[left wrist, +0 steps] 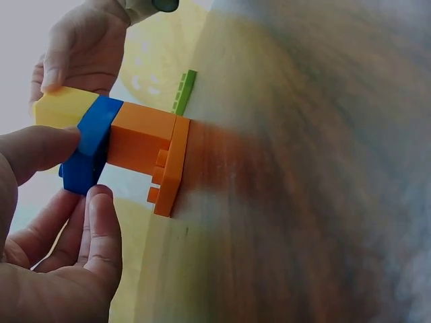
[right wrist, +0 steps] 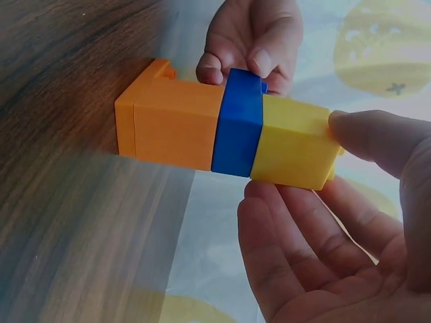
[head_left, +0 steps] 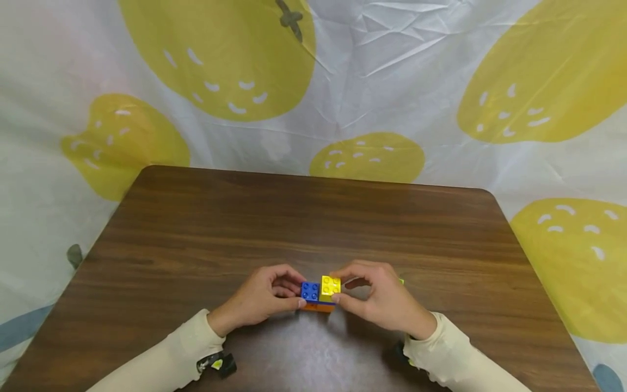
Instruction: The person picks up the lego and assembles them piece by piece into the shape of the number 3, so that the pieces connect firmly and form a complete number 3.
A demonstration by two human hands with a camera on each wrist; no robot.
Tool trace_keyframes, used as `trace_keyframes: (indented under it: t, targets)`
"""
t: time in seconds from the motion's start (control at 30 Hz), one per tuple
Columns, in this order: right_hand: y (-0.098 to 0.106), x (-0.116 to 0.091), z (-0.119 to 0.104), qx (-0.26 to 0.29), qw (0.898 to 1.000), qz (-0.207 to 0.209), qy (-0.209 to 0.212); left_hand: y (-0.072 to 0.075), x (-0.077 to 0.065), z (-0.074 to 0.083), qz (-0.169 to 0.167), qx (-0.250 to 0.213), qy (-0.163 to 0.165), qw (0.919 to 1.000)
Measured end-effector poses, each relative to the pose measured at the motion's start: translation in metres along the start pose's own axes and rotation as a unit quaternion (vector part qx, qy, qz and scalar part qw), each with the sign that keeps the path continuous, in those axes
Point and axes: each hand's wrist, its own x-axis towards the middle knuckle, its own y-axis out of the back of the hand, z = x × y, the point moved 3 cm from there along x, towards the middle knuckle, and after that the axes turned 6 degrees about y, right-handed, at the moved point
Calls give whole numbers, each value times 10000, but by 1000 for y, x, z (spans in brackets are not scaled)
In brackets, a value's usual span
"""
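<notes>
Between the hands stands a small tower of toy building bricks. At its foot is a flat orange plate [left wrist: 177, 168] with studs, carrying an orange block [right wrist: 176, 124]. Across that lies a blue brick [head_left: 310, 292], and a yellow block [head_left: 330, 286] sits over its right part, flush against it in the right wrist view. My left hand [head_left: 264, 296] pinches the left end of the blue brick between thumb and fingertips. With thumb and fingers, my right hand [head_left: 382, 296] holds the yellow block from the right.
A green studded plate [left wrist: 184, 93] lies on the wooden table [head_left: 303, 218], mostly hidden behind the right hand in the head view. Beyond the table's far edge hangs a white cloth [head_left: 235, 147] with yellow fruit prints.
</notes>
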Motion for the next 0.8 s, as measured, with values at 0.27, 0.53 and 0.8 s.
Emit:
trace_keyframes:
  t: [0.27, 0.53, 0.8]
  targets:
    - [4, -1, 1, -41, 10000, 3, -70, 0, 0, 1, -16, 12, -31, 10000]
    - [10, -6, 1, -111, 9995, 44, -283, 0, 0, 3, -58, -135, -17, 9999]
    - [14, -12, 6, -46, 9995, 150, -261, 0, -1, 4, -15, -87, 20, 10000]
